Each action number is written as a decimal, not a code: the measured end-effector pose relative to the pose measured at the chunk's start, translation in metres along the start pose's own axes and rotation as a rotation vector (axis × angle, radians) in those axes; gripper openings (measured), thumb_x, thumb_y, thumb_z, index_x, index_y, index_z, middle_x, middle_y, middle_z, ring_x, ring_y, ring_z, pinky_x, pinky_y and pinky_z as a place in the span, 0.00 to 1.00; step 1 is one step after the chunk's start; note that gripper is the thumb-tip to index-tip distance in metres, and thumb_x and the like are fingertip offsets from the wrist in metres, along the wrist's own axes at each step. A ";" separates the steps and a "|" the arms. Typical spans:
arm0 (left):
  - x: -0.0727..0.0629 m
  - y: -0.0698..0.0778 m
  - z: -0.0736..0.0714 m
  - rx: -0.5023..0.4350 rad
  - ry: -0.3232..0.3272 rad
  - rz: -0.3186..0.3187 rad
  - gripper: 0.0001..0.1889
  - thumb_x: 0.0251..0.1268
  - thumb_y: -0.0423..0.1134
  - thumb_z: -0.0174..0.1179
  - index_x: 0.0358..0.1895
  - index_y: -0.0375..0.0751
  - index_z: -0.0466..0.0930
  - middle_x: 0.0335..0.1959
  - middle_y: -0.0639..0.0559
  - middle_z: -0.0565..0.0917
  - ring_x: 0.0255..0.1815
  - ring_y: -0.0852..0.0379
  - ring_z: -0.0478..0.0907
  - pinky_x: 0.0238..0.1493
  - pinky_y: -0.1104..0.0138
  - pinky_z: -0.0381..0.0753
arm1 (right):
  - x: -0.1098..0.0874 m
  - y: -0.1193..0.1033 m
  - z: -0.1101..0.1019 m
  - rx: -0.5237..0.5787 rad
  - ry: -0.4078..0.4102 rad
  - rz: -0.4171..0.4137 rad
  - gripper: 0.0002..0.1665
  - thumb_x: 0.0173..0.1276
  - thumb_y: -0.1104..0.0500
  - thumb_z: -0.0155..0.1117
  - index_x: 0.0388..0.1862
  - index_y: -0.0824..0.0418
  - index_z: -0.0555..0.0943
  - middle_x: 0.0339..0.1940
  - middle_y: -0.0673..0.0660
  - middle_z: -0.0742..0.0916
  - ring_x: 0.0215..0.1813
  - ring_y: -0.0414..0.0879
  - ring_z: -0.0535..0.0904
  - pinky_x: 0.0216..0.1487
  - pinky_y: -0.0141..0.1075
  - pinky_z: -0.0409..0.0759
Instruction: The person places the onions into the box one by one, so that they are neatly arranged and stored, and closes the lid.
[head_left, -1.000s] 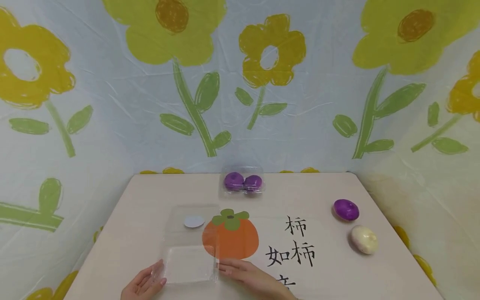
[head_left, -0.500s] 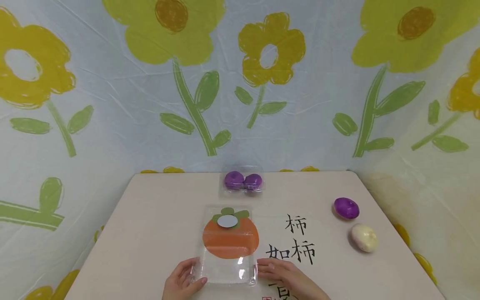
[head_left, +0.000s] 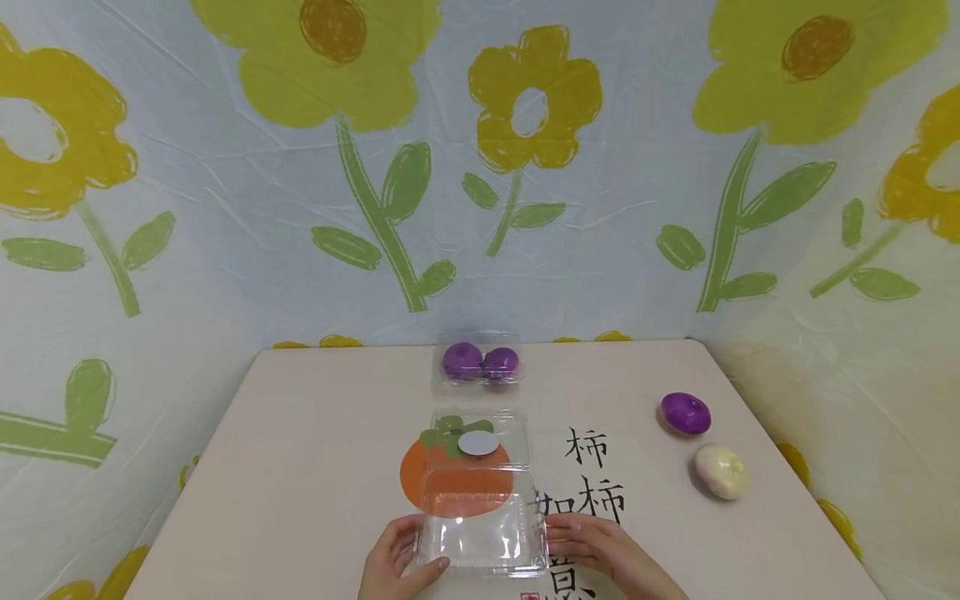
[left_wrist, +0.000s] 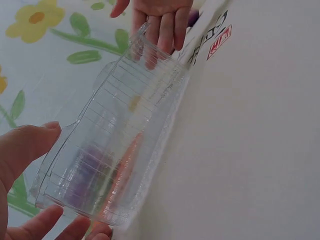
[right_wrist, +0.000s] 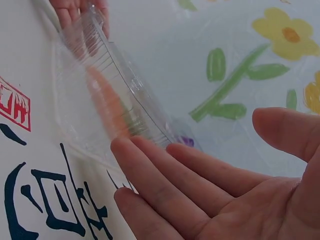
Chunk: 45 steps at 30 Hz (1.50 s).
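Note:
An open, see-through plastic clamshell box (head_left: 480, 546) lies on the near part of the table, its lid folded back and bearing a white oval sticker (head_left: 478, 443). Nothing is inside it. At its near left corner my left hand (head_left: 397, 560) grips the box, thumb over the rim and fingers along the outside. In the left wrist view the ridged wall of the box (left_wrist: 117, 125) shows between thumb and fingers. My right hand (head_left: 600, 546) has its fingers straight, with the fingertips right at the box's right side; its thumb stands away in the right wrist view.
At the back, a clear plastic box (head_left: 480, 337) holds two round purple vegetables (head_left: 462, 361). On the right lie another purple one (head_left: 686, 413) and a cream-white one (head_left: 720, 472). The table (head_left: 300, 467) bears a printed orange persimmon (head_left: 412, 475) and black characters (head_left: 585, 447).
The open box has slid right between both hands, from left of the printed persimmon to over it. The head view has shifted slightly. The vegetables stayed put.

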<state>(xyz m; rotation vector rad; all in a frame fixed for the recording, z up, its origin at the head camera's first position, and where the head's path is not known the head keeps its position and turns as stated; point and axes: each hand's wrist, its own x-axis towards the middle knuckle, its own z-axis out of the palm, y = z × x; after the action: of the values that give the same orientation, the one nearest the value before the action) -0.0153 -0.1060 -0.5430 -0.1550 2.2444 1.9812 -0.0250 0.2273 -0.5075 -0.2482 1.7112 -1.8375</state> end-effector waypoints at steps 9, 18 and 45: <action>0.005 0.002 -0.007 0.051 -0.035 -0.013 0.40 0.46 0.45 0.80 0.61 0.33 0.70 0.61 0.39 0.77 0.64 0.40 0.74 0.62 0.60 0.76 | 0.009 -0.006 -0.001 -0.064 0.173 0.032 0.37 0.79 0.43 0.48 0.73 0.70 0.64 0.64 0.63 0.81 0.66 0.54 0.76 0.68 0.41 0.72; 0.017 0.009 -0.020 0.093 -0.151 0.042 0.27 0.61 0.46 0.70 0.58 0.34 0.73 0.58 0.41 0.78 0.62 0.41 0.75 0.60 0.61 0.78 | 0.040 -0.007 0.002 -0.019 0.370 -0.061 0.40 0.77 0.47 0.53 0.76 0.70 0.57 0.71 0.67 0.73 0.72 0.57 0.68 0.73 0.44 0.64; 0.088 -0.005 -0.005 -0.039 -0.279 0.256 0.47 0.63 0.33 0.67 0.77 0.28 0.46 0.77 0.31 0.53 0.77 0.35 0.51 0.73 0.59 0.56 | 0.106 0.018 -0.011 0.140 0.287 -0.252 0.55 0.62 0.73 0.65 0.80 0.66 0.43 0.82 0.64 0.50 0.81 0.57 0.43 0.73 0.33 0.52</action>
<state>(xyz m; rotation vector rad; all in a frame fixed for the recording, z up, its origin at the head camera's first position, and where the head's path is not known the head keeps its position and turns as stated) -0.1017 -0.1099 -0.5624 0.3999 2.1329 2.0171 -0.1096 0.1797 -0.5546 -0.1529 1.7945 -2.2594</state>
